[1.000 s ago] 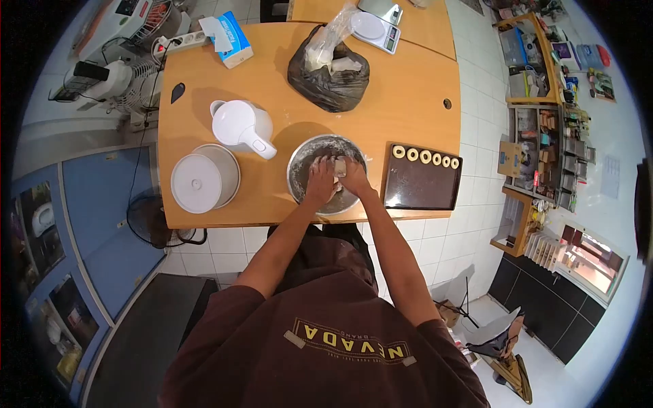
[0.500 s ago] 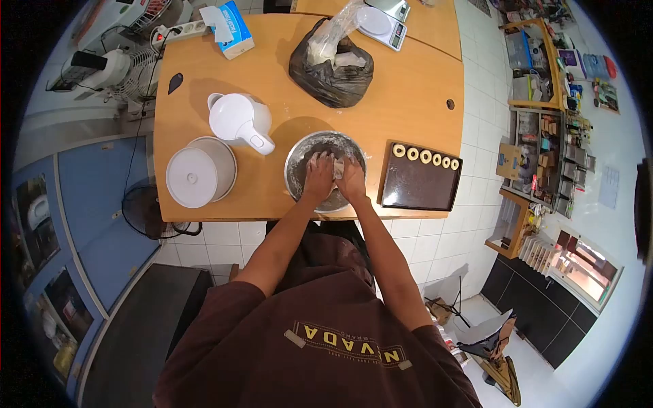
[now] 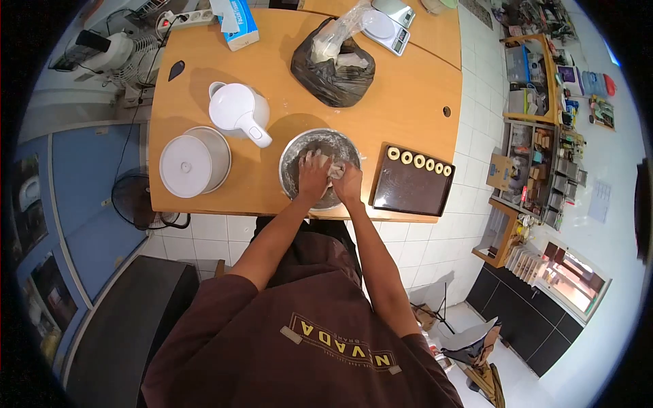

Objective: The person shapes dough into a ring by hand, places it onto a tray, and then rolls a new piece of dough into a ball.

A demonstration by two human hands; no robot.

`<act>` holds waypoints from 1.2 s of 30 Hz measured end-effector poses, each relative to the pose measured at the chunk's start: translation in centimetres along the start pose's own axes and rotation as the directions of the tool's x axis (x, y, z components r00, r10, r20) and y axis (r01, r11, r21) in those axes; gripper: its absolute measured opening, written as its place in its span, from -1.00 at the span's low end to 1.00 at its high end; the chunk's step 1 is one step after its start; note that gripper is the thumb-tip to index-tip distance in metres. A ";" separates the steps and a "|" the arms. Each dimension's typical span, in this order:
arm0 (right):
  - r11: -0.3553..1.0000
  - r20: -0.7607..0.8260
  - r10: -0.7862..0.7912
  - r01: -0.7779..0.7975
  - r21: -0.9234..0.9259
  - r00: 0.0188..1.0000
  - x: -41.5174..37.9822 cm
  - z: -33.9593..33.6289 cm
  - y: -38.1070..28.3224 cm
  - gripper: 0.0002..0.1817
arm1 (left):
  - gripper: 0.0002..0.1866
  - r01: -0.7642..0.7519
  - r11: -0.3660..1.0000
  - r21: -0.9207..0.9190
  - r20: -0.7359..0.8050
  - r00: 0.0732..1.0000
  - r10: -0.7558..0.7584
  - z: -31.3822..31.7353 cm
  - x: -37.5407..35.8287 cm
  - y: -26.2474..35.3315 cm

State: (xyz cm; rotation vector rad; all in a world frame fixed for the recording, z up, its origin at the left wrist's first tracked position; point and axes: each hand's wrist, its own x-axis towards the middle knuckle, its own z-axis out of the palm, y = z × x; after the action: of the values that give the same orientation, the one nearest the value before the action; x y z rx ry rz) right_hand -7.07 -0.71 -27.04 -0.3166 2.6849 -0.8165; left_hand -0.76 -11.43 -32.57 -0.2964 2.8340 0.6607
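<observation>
A metal mixing bowl point(image 3: 283, 162), its inner wall dusted with flour, stands at the table's front edge. Both my hands are inside it. Pale dough point(image 3: 336, 168) shows between them, its lower part hidden by my hands. My left hand point(image 3: 313, 178) lies against the left side of the dough, floury fingers stretched out and apart. Bent fingers of my right hand point(image 3: 348, 183) grip the dough's right side. To the right, a dark baking tray point(image 3: 413, 187) carries a row of several ring-shaped dough pieces point(image 3: 419, 161) along its far edge.
Left of the bowl are a white pitcher point(image 3: 235, 105) and a white lidded tub point(image 3: 187, 166). Behind it sits a black plastic bag point(image 3: 347, 85) holding a clear bag. A kitchen scale point(image 3: 388, 30) and a tissue pack point(image 3: 239, 27) are farther back on the wooden table point(image 3: 286, 41).
My right hand has curled from flatter fingers into a grip on the dough. The dough shows more between my hands. The whole view has shifted slightly.
</observation>
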 end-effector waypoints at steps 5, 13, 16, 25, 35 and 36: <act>1.000 0.003 -0.022 0.022 -0.008 1.000 -0.6 -0.9 -0.5 -0.73 | -0.22 0.000 1.000 -0.027 0.000 1.000 0.000 0.3 -0.1 -0.1; 0.996 -0.032 -0.023 0.026 0.085 0.999 -2.4 -1.8 -1.0 -0.66 | -0.22 -0.006 1.000 -0.019 0.045 0.999 0.007 -0.3 0.0 -0.1; 0.999 -0.032 -0.026 0.025 -0.036 0.999 -2.8 -1.8 -1.3 -0.58 | -0.19 -0.005 0.997 -0.080 0.031 0.999 0.008 -0.5 0.0 -0.3; 0.959 -0.122 -0.251 0.229 -0.167 0.960 -0.9 1.1 -1.1 -0.53 | -0.25 -0.057 0.998 0.022 0.040 0.998 0.056 0.6 0.6 -1.4; 0.998 -0.036 0.022 -0.020 0.053 0.999 -1.6 -0.3 -0.3 -0.69 | -0.27 -0.040 0.999 -0.037 0.068 0.997 0.043 0.4 0.3 -1.2; 0.997 -0.054 0.041 -0.037 0.072 0.998 -1.9 -1.1 -1.2 -0.70 | -0.27 -0.040 0.999 -0.036 0.071 0.997 0.043 0.2 0.3 -1.2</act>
State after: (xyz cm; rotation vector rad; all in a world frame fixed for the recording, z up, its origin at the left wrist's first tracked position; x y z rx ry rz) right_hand -5.53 -0.60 -25.03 -0.2275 2.6968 -0.9198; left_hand -0.70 -12.42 -33.34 -0.2153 2.7699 0.7145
